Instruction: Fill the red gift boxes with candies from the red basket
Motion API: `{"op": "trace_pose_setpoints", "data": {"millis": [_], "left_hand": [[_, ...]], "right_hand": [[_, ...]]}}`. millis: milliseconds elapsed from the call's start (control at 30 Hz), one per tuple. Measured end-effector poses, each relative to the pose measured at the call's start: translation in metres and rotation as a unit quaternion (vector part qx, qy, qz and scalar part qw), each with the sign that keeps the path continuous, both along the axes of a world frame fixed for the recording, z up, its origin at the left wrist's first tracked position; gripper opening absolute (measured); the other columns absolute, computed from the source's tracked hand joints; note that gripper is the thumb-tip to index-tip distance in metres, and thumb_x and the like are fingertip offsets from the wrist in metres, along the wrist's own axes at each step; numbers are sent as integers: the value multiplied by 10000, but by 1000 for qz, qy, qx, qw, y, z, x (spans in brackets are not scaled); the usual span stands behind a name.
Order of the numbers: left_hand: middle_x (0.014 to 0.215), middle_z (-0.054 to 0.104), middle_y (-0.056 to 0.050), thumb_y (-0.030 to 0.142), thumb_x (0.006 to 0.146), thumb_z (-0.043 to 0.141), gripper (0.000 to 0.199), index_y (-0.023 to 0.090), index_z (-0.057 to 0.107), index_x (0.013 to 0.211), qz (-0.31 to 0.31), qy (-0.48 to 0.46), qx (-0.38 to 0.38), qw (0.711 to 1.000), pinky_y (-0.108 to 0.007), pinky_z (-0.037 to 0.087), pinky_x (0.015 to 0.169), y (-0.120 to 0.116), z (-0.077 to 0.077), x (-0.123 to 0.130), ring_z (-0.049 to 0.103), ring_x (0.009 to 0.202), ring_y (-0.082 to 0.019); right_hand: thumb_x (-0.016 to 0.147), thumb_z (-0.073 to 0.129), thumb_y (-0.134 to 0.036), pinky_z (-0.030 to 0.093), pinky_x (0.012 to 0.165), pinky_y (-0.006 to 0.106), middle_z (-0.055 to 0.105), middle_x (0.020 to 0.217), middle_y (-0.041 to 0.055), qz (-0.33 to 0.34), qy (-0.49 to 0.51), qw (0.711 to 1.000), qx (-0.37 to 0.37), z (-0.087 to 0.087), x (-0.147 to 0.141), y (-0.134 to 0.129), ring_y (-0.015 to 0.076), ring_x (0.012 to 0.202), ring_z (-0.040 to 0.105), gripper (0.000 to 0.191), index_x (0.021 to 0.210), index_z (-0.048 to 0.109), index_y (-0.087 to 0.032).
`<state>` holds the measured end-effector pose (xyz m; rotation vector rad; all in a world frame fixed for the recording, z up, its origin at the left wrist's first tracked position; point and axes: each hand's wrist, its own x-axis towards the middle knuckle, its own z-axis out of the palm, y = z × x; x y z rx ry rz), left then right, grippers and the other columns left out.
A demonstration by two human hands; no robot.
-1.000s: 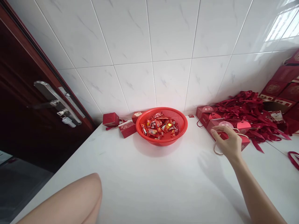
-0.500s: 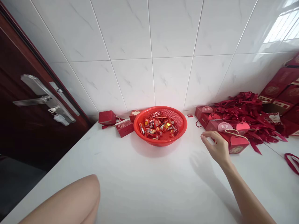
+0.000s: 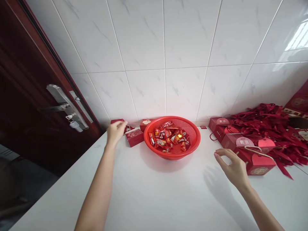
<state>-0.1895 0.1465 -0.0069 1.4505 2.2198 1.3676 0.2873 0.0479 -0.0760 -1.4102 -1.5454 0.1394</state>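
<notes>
My left hand [image 3: 115, 131] is over the small red boxes at the back left, its thumb and fingers brought together; it covers part of the rear box, and whatever lies between the fingertips is too small to make out. Right beside it sits a red patterned box [image 3: 134, 137]. My right hand [image 3: 232, 165] hovers above the white table, left of the red gift boxes [image 3: 258, 162] with rope handles, fingers curled towards the thumb, nothing visible in them. Between the hands stands a red plastic basket [image 3: 172, 156] with several wrapped candies [image 3: 168, 136] inside.
A heap of dark red ribbons [image 3: 267, 128] lies at the right, behind the gift boxes. More red boxes [image 3: 298, 101] are stacked at the far right. The tiled wall [image 3: 144, 93] closes off the back. A dark door [image 3: 31, 96] with a metal handle is at the left.
My left hand has come into view and reached forward to the small boxes at the back left. The right hand keeps nearly the same pose beside the gift boxes. The view has shifted somewhat.
</notes>
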Motion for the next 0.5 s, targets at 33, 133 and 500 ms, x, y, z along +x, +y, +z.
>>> {"op": "trace_pose_setpoints", "data": {"millis": [33,133,500], "left_hand": [[748,672,-85,366,834,631,256,135,676,733,20,-28,-52,998,-321,500,704,7,-7,0,654,883,-288],[571,597,-98,335,713,713,265,168,588,550,63,-98,-155,981,-359,480,648,24,-32,-1,653,827,-349],[659,655,-27,498,586,826,419,172,578,675,14,-246,-105,964,-261,498,592,-12,-39,-13,634,683,-198]], "right_hand": [[839,570,-541,510,600,315,723,829,66,3,2,1000,0,0,0,0,238,765,693,336,737,659,-234],[844,580,-519,498,550,307,720,822,69,15,6,1000,-3,0,-2,-1,241,751,689,311,752,668,-235],[847,583,-483,464,481,288,713,817,72,48,25,998,-27,-3,-7,-4,235,745,684,275,777,674,-234]]}}
